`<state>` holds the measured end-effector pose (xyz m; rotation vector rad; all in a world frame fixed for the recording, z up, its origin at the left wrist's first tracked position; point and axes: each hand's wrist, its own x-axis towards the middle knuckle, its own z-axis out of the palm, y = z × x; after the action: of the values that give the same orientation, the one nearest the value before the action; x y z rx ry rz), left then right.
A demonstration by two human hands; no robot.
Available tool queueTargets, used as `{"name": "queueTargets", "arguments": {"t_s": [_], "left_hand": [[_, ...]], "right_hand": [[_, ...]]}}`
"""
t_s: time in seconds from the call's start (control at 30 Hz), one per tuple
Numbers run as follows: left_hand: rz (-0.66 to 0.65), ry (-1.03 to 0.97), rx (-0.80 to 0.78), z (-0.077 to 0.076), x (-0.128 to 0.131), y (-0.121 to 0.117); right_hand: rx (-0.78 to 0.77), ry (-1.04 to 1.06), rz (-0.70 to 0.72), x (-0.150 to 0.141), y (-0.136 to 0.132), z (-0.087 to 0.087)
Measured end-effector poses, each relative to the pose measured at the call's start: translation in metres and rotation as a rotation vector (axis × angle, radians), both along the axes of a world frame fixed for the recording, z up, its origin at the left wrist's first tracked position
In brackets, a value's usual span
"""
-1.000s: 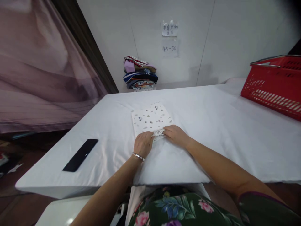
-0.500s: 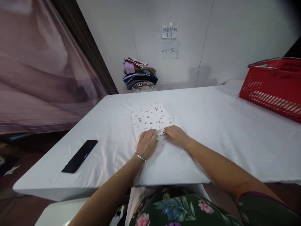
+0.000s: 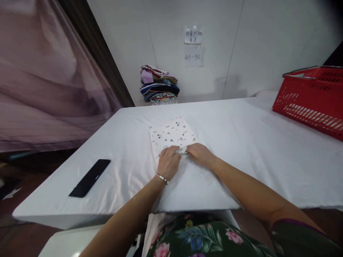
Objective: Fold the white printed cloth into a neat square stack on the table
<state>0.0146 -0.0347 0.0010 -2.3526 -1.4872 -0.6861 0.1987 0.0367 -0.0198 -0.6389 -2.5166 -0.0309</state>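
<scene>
A small white cloth with dark specks (image 3: 171, 135) lies folded flat on the white-covered table (image 3: 241, 142). My left hand (image 3: 168, 161), with a bracelet at the wrist, rests on the cloth's near edge with its fingers curled over a rolled or folded strip of it. My right hand (image 3: 199, 154) pinches the same near edge from the right. The two hands almost touch at the middle of that edge.
A black phone (image 3: 89, 177) lies near the table's left edge. A red plastic basket (image 3: 311, 100) stands at the right. A stack of folded clothes (image 3: 159, 84) sits by the wall at the back, under two paper notes (image 3: 193, 44).
My left hand has slid a little forward and to the right along the cloth's near edge, closer to my right hand. The cloth's near edge is folded slightly further up.
</scene>
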Motion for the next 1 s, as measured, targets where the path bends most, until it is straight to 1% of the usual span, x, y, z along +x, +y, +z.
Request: {"name": "queueTargets", "arguments": {"t_s": [0.1, 0.23, 0.43, 0.5, 0.6, 0.73, 0.87, 1.0], "left_hand": [[0.013, -0.083, -0.014, 0.001, 0.0, -0.001], [0.026, -0.109, -0.037, 0.0, 0.001, -0.001], [0.059, -0.121, -0.054, -0.001, 0.001, 0.001], [0.078, -0.108, -0.067, -0.001, 0.001, 0.001], [0.089, -0.038, -0.065, 0.0, 0.003, -0.001], [0.127, 0.053, -0.067, 0.005, 0.008, 0.002], [0.136, 0.096, -0.158, 0.009, 0.014, 0.006], [0.173, 0.056, -0.209, 0.006, 0.013, 0.008]], "right_hand": [[-0.014, -0.007, 0.015, 0.0, -0.002, 0.004], [-0.034, -0.013, 0.051, 0.001, -0.004, 0.008], [0.011, 0.007, -0.007, -0.001, -0.003, 0.002], [0.019, 0.002, -0.008, -0.001, -0.002, 0.002], [0.016, -0.001, 0.001, 0.001, -0.001, 0.002], [-0.013, -0.007, 0.014, 0.001, -0.002, 0.004], [-0.057, 0.008, -0.023, 0.001, -0.003, 0.004], [-0.051, -0.004, -0.043, 0.008, -0.001, 0.006]]}}
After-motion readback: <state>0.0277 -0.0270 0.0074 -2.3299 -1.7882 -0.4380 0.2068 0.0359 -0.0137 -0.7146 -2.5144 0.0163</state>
